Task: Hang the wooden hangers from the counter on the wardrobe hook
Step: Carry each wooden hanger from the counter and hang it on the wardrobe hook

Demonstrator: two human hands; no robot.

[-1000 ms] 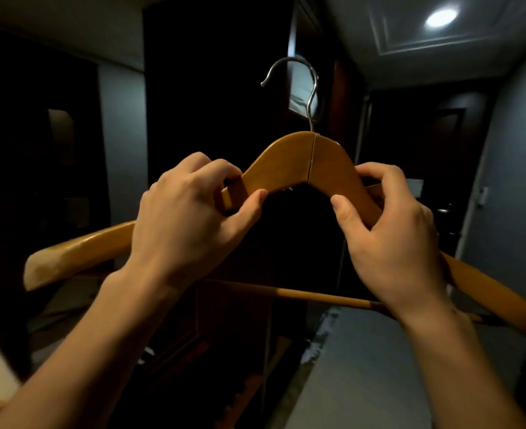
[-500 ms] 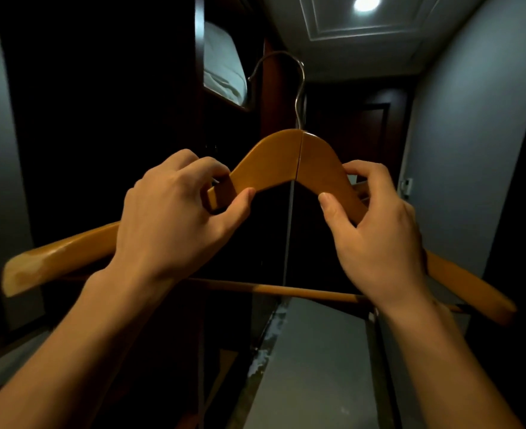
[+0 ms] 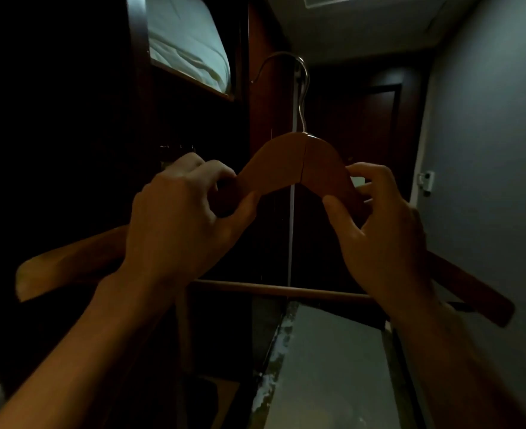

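Observation:
I hold a wooden hanger (image 3: 298,162) up in front of me with both hands. My left hand (image 3: 181,224) pinches its left shoulder and my right hand (image 3: 382,230) pinches its right shoulder. Its metal hook (image 3: 302,88) points up, free in the air, in front of the dark wardrobe (image 3: 193,125). The hanger's lower bar (image 3: 274,289) runs between my wrists. The wardrobe's own hook or rail is lost in the dark interior.
White folded bedding (image 3: 187,41) lies on the wardrobe's upper shelf. A dark door (image 3: 376,134) closes the narrow hallway ahead. A grey wall (image 3: 490,150) with a small fitting (image 3: 425,181) runs on the right. Pale floor (image 3: 326,366) shows below.
My view has swung right and closer to the wardrobe; the shelf with bedding now fills the upper left. Both hands keep the same hold on the hanger.

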